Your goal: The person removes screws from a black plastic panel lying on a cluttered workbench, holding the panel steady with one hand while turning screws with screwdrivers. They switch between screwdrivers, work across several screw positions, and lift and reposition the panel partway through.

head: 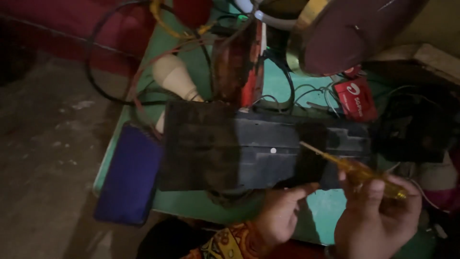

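One head-worn view looks steeply down, close over a green table (326, 211). Both hands enter at the frame's lower right.

Dim grey floor (43, 158), green table (326, 211)

A: Dim all round. The floor (48, 153) on the left is murky grey, with no sharp shadows.

B: The brightest patches are the green table (326, 211) and the pale bulb (172, 74).

A: Everything is soft, as if smeared by motion. The black panel (249, 148) loses its detail in the dark.

B: The screwdriver (357, 171) handle glints amber; the top right corner is blurred.
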